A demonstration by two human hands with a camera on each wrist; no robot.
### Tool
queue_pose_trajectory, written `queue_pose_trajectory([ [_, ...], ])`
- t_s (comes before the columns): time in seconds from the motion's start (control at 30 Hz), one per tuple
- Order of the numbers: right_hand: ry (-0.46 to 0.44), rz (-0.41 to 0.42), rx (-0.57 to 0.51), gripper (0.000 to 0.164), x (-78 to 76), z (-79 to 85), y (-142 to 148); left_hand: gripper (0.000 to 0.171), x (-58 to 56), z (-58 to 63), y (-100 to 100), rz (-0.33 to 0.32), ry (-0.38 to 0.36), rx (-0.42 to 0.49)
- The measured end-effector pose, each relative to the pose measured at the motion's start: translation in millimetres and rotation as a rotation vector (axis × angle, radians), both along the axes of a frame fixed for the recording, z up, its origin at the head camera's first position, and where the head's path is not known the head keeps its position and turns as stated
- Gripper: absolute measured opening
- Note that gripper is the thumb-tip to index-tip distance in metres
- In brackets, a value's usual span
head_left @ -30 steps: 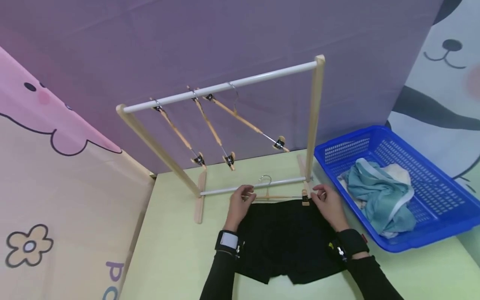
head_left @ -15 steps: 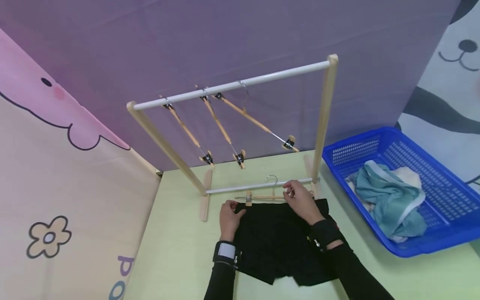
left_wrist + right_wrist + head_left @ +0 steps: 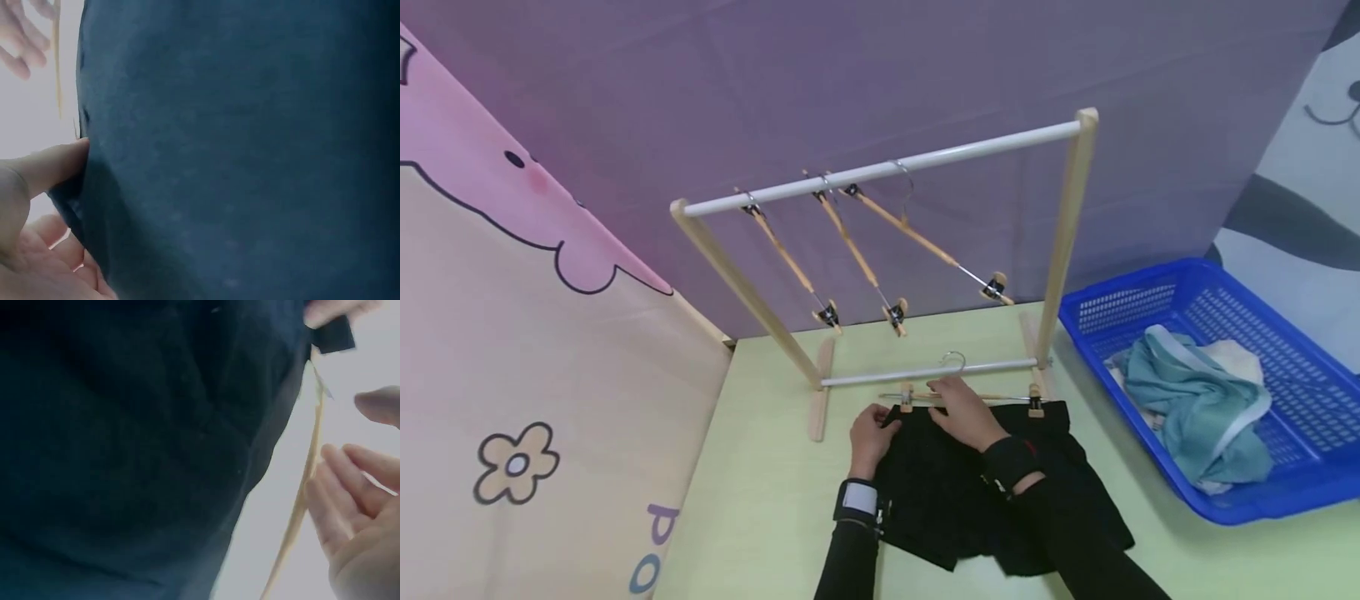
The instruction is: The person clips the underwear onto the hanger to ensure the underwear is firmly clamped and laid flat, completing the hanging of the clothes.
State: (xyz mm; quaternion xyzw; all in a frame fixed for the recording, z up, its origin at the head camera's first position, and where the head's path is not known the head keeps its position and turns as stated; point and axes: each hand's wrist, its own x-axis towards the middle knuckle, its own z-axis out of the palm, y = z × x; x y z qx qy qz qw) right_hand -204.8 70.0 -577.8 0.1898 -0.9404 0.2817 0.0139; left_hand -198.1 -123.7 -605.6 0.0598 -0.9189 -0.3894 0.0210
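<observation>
Black shorts (image 3: 940, 492) lie flat on the pale green table, waistband toward the rack. My left hand (image 3: 871, 440) pinches the waistband's left corner; in the left wrist view its thumb (image 3: 53, 165) lies over the black cloth with fingers behind. Along the waistband lies a wooden clip hanger (image 3: 1000, 397), hook pointing to the rack. Its right clip (image 3: 1035, 403) sits at the waistband; its left clip (image 3: 906, 398) is near my left hand. My right hand (image 3: 966, 414) is over the middle of the hanger, fingers loose and thumb apart beside the bar in the right wrist view.
A wooden rack with a white top rail (image 3: 955, 156) stands behind the shorts. Several clip hangers hang from it, one of them at an angle (image 3: 917, 237). To the right, a blue basket (image 3: 1292, 400) holds teal and white cloth (image 3: 1195, 400).
My right hand has moved left from the right clip to the hanger's middle. My left hand has gone from the hanger's left end to the waistband's left corner. The head view has shifted.
</observation>
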Motion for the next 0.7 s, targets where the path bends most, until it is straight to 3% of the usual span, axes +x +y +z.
queue_pose_trajectory([
  [0.13,0.105,0.041,0.287,0.050,1.2,-5.2,-17.3,0.014,3.6,-2.6,1.4,0.011,0.004,0.009],
  [0.2,0.108,0.043,0.333,0.050,1.2,-7.4,-25.5,0.014,5.4,-2.7,1.5,0.012,-0.004,0.014],
  [0.5,0.090,0.006,0.179,0.034,-11.6,-15.8,-52.9,0.027,7.8,-2.1,-1.8,-0.040,0.046,-0.037],
  [0.7,-0.024,0.000,0.095,0.018,-19.9,-9.7,-54.8,0.028,8.9,-6.3,-0.9,-0.015,0.070,0.021],
])
